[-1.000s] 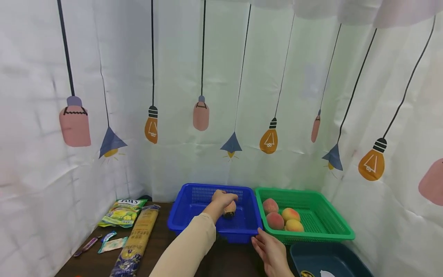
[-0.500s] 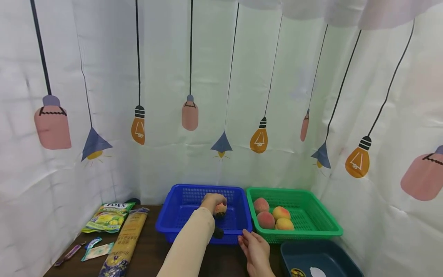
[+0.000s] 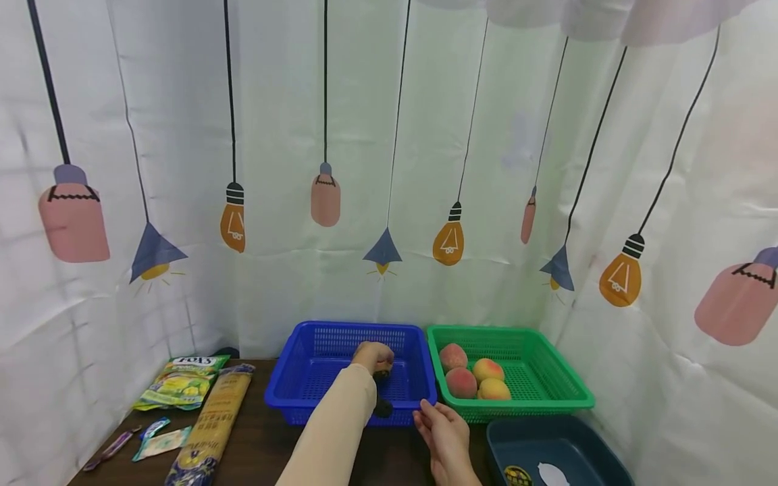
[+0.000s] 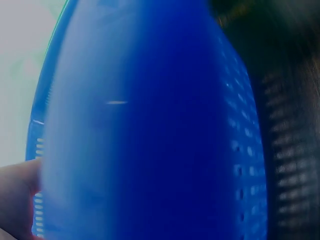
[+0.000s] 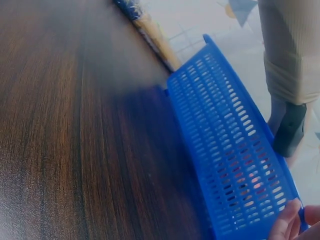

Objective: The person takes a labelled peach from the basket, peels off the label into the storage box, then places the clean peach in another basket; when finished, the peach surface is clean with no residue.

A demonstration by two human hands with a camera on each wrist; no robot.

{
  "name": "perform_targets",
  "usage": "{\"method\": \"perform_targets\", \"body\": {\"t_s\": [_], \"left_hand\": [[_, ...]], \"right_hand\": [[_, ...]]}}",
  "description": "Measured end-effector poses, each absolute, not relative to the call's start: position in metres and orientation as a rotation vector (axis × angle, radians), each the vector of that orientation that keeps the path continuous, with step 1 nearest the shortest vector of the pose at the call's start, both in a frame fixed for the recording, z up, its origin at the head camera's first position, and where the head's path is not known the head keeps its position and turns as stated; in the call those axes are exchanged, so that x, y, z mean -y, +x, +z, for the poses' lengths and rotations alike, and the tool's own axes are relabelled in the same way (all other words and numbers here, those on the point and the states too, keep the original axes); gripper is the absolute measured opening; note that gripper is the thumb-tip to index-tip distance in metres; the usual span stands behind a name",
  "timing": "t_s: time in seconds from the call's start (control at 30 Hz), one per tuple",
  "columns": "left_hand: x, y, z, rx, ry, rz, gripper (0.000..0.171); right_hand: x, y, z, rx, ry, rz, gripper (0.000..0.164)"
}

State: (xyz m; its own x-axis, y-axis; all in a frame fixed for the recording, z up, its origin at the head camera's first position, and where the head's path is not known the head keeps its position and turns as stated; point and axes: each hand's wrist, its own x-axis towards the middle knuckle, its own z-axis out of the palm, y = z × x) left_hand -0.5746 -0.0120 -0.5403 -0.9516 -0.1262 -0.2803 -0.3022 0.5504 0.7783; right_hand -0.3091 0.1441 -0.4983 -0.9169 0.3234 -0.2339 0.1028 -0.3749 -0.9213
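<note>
My left hand point(image 3: 373, 356) reaches down into the blue plastic basket point(image 3: 282, 399), its fingers around a peach point(image 3: 381, 368) that is mostly covered by the hand. A dark patch shows at the underside of that peach. In the left wrist view one finger point(image 4: 17, 187) appears beside the slotted basket wall point(image 4: 245, 165). My right hand point(image 3: 446, 432) pinches the front right corner of the same basket, with fingertips point(image 5: 286, 220) at the rim in the right wrist view. Pinkish-red colour shows through the basket's slots there.
Right of the blue basket stands a green basket point(image 3: 550, 408) with several peaches point(image 3: 462, 383). A dark blue bin point(image 3: 583, 449) sits in front of it. At left lie a spaghetti pack point(image 3: 209, 425), a green candy bag point(image 3: 182, 383) and small wrapped sweets point(image 3: 161, 443).
The head view has shifted, sliding the scene leftward. My left hand has turned and now covers more of the peach. My right hand stays at the basket's corner.
</note>
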Motion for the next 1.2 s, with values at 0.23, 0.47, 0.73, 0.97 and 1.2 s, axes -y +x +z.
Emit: {"method": "perform_targets", "body": {"t_s": [0.23,0.47,0.73,0.97,1.2], "left_hand": [[0.018,-0.536,-0.529,-2.383,-0.677,1.771,0.099],[0.016,-0.437,-0.462,-2.113,-0.662,2.162,0.075],[0.026,-0.41,-0.447,-1.87,-0.27,2.254,0.079],[0.039,-0.355,-0.427,-1.733,0.067,2.253,0.084],[0.069,-0.285,-0.436,-1.487,0.193,2.269,0.087]], "right_hand": [[-0.139,-0.308,-0.502,1.671,-0.566,2.425,0.045],[-0.138,-0.306,-0.506,1.685,-0.539,2.425,0.045],[-0.138,-0.31,-0.506,1.711,-0.532,2.438,0.046],[-0.142,-0.314,-0.504,1.721,-0.525,2.45,0.053],[-0.137,-0.314,-0.502,1.722,-0.525,2.472,0.054]]}}
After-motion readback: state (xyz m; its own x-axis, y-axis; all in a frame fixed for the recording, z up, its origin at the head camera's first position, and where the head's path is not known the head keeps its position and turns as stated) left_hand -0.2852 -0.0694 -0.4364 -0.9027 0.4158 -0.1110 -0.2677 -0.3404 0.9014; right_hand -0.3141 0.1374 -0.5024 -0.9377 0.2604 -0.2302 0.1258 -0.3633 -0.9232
